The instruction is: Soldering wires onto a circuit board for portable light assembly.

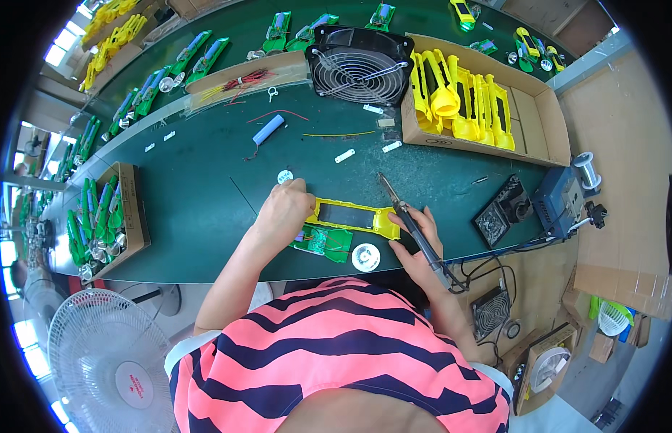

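Note:
My left hand [283,211] is closed at the left end of a yellow plastic casing [347,216] with a dark panel; what its curled fingers grip is hidden. My right hand [422,249] is wrapped round a soldering iron [417,229], its tip pointing up and away over the bench. Fingers of that hand also lie against the casing's right end. Just below the casing sits a green casing [328,244] with a circuit board and wires, partly behind my left wrist. Beside it lies a round reflector [365,257]. A small round white part [284,176] is just beyond my left hand.
A black fan [361,66] and a carton [487,148] of yellow casings stand at the back. Right are a soldering stand [503,211] and a blue station [560,202] with cables. A box [137,209] of green assemblies stands left. A blue battery cell [269,130] lies mid-bench.

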Demonstrator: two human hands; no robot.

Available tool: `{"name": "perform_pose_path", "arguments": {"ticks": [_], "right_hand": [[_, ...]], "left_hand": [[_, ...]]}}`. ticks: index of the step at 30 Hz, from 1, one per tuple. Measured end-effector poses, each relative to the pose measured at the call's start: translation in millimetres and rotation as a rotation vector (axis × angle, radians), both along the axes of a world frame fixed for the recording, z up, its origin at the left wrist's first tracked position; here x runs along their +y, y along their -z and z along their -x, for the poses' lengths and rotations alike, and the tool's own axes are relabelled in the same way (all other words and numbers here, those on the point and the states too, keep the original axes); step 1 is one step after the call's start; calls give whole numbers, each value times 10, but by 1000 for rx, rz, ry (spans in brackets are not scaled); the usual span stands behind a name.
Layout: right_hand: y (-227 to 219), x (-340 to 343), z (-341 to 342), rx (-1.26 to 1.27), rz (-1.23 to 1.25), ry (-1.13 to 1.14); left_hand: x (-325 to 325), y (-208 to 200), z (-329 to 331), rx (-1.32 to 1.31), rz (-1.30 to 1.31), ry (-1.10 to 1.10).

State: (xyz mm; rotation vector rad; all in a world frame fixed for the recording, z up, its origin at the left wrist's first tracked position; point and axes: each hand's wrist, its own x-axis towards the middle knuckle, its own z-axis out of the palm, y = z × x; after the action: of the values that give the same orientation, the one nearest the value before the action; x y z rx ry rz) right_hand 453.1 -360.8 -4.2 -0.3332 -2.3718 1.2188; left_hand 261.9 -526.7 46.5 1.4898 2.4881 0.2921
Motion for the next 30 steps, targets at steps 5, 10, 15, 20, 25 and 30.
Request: {"name": "perform_pose_path", "arguments": {"ticks": [5,10,15,20,25,30], "right_hand": [[-10,7,3,11,-19,-1],[3,9,9,-4,1,14],[-11,20,14,-19,10,13],[9,21,12,-10,31,-4],[-6,27,74,8,66,-15],[56,33,165,6,99,-30]], "left_hand": [[9,-120,0,22,-186,-1],[5,-349,-221,49,-483,79],[-13,-262,-464,84,-165,373],[-34,-99,-439,118,-111,375],[7,102,-413,-8,-457,228],[177,177,-530,40,-488,112]]}}
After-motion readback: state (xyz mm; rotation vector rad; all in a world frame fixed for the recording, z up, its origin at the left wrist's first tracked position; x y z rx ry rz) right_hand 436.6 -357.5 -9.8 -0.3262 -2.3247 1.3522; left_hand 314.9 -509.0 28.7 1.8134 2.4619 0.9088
